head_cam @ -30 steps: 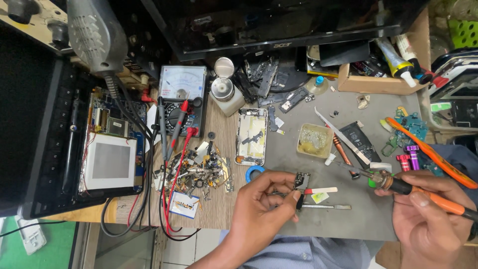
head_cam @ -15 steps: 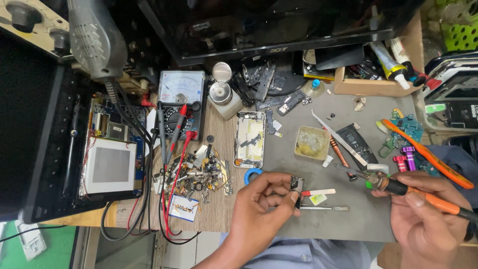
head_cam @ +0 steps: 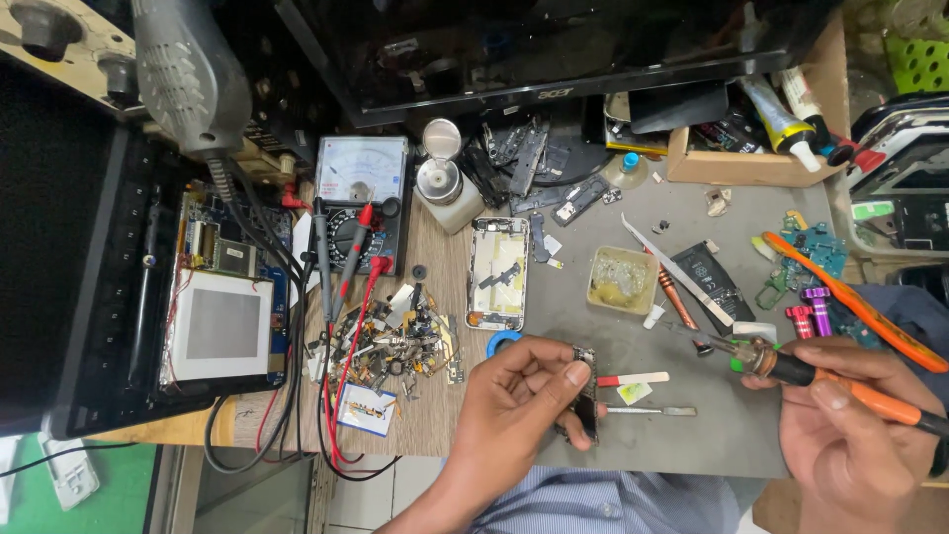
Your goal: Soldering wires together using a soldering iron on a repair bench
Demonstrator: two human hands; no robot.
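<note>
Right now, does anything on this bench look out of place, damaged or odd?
Yes. A phone frame lies stripped open near the multimeter, and loose small parts are heaped on the table's wooden part. The left hand pinches a small board; the right hand holds a soldering iron.

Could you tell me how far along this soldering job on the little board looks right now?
Already done, it seems: the opened phone frame lies stripped on the bench. In hand: the left hand pinches a small circuit board upright, and the right hand holds the soldering iron, its tip apart from the board. Left: the tip has not yet met the board, and the frame holds no board.
</note>
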